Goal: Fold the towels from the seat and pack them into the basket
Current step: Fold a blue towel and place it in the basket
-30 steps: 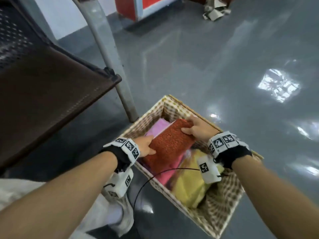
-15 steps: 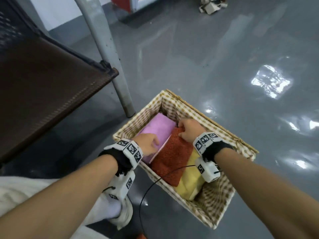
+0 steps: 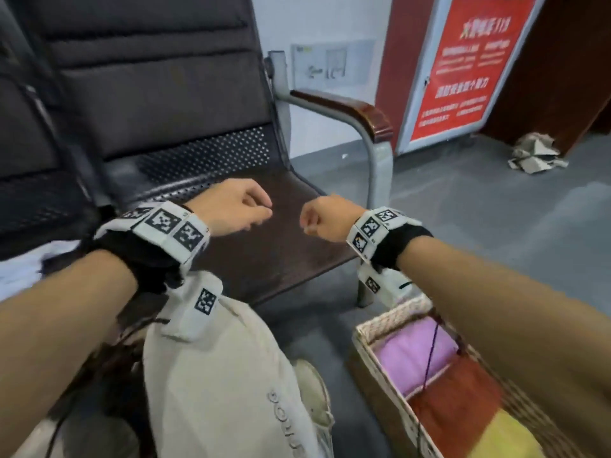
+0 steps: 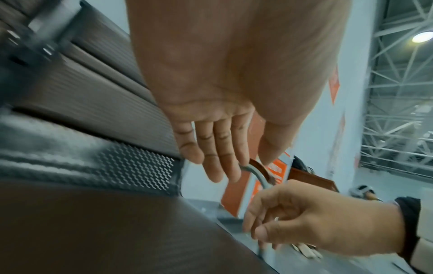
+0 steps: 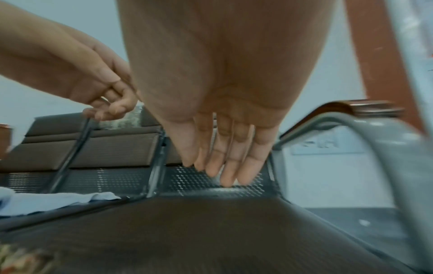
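Towels: three sit folded in the basket (image 3: 380,328) on the floor at my right, a pink towel (image 3: 416,355) at the near end, a rust-red towel (image 3: 459,395) beside it and a yellow towel (image 3: 515,438) at the far end, side by side and touching. I judge that part of the job done. The brown seat (image 3: 281,246) in front of me shows bare over the part I can see. From the right wrist camera a pale blue cloth (image 5: 53,202) lies on the next seat to the left, loose and unfolded; it may be a towel left to fold, though I cannot say for certain.

My left hand (image 3: 231,209) hovers above the seat with the fingers loosely bent and nothing in them. My right hand (image 3: 325,219) hangs just beside it, also loosely curled and holding nothing; the wrist cameras show bare palms on both. The two hands are near each other but apart.

If the blue cloth counts, I reckon one fold and one placement remain, and the basket looks fairly full along its length.
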{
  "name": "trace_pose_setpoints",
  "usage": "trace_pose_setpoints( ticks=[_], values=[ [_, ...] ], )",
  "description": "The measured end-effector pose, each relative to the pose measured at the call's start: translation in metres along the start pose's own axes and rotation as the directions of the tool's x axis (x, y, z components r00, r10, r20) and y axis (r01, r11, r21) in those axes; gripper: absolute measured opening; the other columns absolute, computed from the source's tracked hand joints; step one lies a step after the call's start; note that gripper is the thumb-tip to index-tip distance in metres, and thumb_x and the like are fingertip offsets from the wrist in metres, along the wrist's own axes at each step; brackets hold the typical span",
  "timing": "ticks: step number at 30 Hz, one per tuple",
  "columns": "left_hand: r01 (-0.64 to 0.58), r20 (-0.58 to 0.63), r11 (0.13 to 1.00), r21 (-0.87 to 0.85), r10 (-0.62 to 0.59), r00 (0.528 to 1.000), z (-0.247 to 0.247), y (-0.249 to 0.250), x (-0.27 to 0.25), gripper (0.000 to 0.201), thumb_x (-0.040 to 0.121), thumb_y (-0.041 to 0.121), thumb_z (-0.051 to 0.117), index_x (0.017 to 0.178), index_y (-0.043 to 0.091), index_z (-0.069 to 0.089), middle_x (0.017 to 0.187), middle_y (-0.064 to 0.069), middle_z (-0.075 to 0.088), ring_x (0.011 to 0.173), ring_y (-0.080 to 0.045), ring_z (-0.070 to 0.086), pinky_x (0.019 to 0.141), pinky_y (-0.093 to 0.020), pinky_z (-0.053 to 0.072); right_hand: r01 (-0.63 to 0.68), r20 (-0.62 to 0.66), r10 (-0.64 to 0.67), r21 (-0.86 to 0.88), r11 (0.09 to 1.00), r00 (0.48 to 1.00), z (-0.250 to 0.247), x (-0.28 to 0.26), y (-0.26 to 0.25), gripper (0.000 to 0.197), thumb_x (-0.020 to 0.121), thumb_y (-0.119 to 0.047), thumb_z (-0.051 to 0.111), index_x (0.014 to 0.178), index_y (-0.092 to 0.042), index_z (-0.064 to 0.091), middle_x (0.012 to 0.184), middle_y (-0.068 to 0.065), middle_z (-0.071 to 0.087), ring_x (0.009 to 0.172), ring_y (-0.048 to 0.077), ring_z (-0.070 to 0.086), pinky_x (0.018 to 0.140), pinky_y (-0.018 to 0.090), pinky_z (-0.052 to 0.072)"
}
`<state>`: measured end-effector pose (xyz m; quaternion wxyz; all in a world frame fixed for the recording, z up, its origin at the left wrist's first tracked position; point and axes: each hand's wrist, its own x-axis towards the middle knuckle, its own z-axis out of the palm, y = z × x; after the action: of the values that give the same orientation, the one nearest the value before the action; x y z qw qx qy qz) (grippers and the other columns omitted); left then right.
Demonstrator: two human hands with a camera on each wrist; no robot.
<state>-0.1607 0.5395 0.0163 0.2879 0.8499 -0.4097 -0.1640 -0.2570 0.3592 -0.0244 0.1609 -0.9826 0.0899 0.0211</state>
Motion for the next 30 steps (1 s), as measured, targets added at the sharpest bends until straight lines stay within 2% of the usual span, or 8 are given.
trace_pose_setpoints(
  ticks=[7,14,18,21,23,25,28,30],
  values=[
    [0.272,-0.142,0.96,0.061,-0.262,0.955,-0.093,-0.124,-0.074,0.004,0.085,0.032,0.065,0.085,0.028,0.063,0.075,0.007,0.064,0.069,-0.01,0.06,0.071,-0.028,0.048,0.317,0.126,-0.305,-0.082,0.945,0.944,0.007,0.12,-0.164,0.018,0.091,-0.021,0.058,0.105,-0.017,0.069,0.107,0.002,0.069,0.1,0.019,0.061,0.079,0.025,0.043],
    [0.564,-0.233,0.826,0.017,-0.545,0.805,-0.136,-0.255,-0.147,0.01,0.087,0.025,0.063,0.096,0.021,0.06,0.083,0.005,0.06,0.08,-0.016,0.059,0.071,-0.025,0.044,0.51,0.257,-0.487,-0.029,0.86,0.835,0.072,0.193,-0.294,0.017,0.09,-0.018,0.059,0.104,-0.014,0.069,0.109,0.005,0.069,0.105,0.022,0.061,0.091,0.033,0.048],
    [0.68,-0.193,0.72,0.139,-0.653,0.732,-0.141,-0.308,-0.182,0.036,0.087,0.033,0.062,0.118,0.016,0.056,0.112,-0.005,0.059,0.104,-0.022,0.057,0.086,-0.029,0.044,0.571,0.355,-0.531,-0.01,0.821,0.77,0.128,0.216,-0.337,0.022,0.089,-0.021,0.061,0.11,-0.013,0.064,0.116,0.005,0.064,0.109,0.023,0.057,0.09,0.03,0.045],
    [0.701,-0.093,0.672,0.239,-0.703,0.705,-0.14,-0.33,-0.195,0.05,0.083,0.042,0.065,0.124,0.017,0.052,0.119,-0.008,0.053,0.11,-0.024,0.053,0.091,-0.031,0.044,0.613,0.383,-0.573,0.024,0.79,0.724,0.163,0.225,-0.358,0.034,0.086,-0.024,0.066,0.117,-0.012,0.059,0.115,0.008,0.062,0.11,0.024,0.055,0.09,0.028,0.042],
    [0.693,-0.046,0.673,0.259,-0.708,0.704,-0.14,-0.339,-0.199,0.052,0.079,0.04,0.071,0.123,0.019,0.052,0.115,-0.006,0.051,0.107,-0.022,0.053,0.092,-0.032,0.044,0.641,0.419,-0.597,0.047,0.766,0.684,0.181,0.224,-0.367,0.046,0.083,-0.029,0.07,0.124,-0.014,0.054,0.118,0.008,0.059,0.111,0.023,0.053,0.092,0.029,0.041],
    [0.694,-0.014,0.684,0.224,-0.71,0.704,-0.141,-0.345,-0.204,0.052,0.077,0.033,0.075,0.121,0.02,0.052,0.103,-0.001,0.056,0.094,-0.017,0.055,0.084,-0.028,0.046,0.665,0.467,-0.597,0.024,0.746,0.652,0.196,0.223,-0.372,0.049,0.082,-0.033,0.071,0.126,-0.019,0.053,0.12,0.008,0.053,0.111,0.024,0.051,0.096,0.032,0.042],
    [0.709,0.005,0.694,0.123,-0.715,0.699,-0.143,-0.35,-0.206,0.05,0.077,0.02,0.075,0.12,0.017,0.051,0.08,0.005,0.06,0.078,-0.014,0.057,0.068,-0.023,0.047,0.669,0.445,-0.592,-0.023,0.743,0.672,0.206,0.221,-0.374,0.032,0.085,-0.029,0.069,0.115,-0.021,0.059,0.117,0.007,0.051,0.11,0.025,0.05,0.091,0.036,0.045],
    [0.7,0.003,0.7,0.143,-0.708,0.707,-0.144,-0.348,-0.206,0.049,0.079,0.016,0.073,0.122,0.015,0.05,0.077,0.007,0.058,0.075,-0.012,0.056,0.062,-0.019,0.044,0.672,0.399,-0.607,-0.032,0.74,0.687,0.206,0.219,-0.373,0.022,0.088,-0.02,0.064,0.109,-0.018,0.061,0.116,0.006,0.053,0.111,0.026,0.051,0.086,0.034,0.042]
  ],
)
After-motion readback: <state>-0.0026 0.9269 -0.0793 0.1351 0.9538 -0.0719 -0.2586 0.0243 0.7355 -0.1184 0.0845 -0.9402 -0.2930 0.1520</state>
